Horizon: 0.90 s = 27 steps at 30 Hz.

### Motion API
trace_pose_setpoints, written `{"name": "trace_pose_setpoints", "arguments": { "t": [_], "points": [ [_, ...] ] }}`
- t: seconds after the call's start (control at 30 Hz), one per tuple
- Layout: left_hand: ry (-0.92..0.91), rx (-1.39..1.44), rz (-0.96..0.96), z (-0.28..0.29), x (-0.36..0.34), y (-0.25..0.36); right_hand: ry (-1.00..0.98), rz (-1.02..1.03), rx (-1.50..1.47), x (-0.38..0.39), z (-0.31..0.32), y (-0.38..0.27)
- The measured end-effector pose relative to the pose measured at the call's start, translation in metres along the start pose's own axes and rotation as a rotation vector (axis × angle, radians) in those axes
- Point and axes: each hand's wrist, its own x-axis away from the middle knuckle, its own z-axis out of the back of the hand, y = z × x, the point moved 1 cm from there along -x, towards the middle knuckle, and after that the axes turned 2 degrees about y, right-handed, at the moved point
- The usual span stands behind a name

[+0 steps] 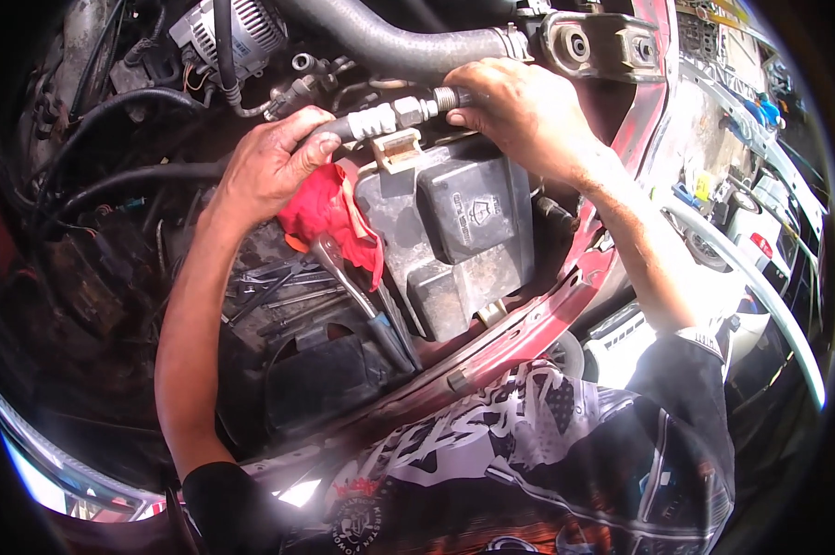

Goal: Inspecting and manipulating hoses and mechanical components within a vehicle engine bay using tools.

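Observation:
In the engine bay I hold a hose with a metal fitting (pixel 408 113) between both hands. My left hand (pixel 274 166) is closed round the black hose end beside the crimped silver sleeve. My right hand (pixel 528 111) pinches a dark piece at the threaded end of the fitting; its fingertips are partly hidden. Just below the fitting is a black plastic box (pixel 468 217) with a pale clip (pixel 397 148) on its upper edge. A red cloth (pixel 329 213) lies under my left hand, and a metal-handled tool (pixel 343 273) rests against it.
A thick grey hose (pixel 389 46) runs above my hands toward a metal bracket (pixel 602 46). An alternator (pixel 237 37) sits at the upper left. Several wrenches (pixel 274 287) lie left of the box. The red body edge (pixel 528 324) crosses close to my torso.

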Motion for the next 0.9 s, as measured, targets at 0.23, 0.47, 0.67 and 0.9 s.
{"name": "trace_pose_setpoints", "arguments": {
  "t": [0.23, 0.47, 0.67, 0.9],
  "points": [
    [-0.007, 0.037, 0.012, 0.000, -0.004, -0.006, 0.055, 0.039, 0.000, 0.002, 0.000, 0.001],
    [-0.034, 0.039, 0.037, 0.000, -0.005, -0.015, 0.026, 0.053, 0.023, -0.001, 0.005, -0.002],
    [-0.030, 0.045, -0.017, 0.000, -0.010, -0.020, 0.006, 0.027, -0.005, -0.002, 0.007, -0.004],
    [-0.060, -0.024, 0.023, -0.001, -0.012, -0.024, 0.016, 0.051, -0.057, -0.003, 0.007, -0.003]
  ]
}}
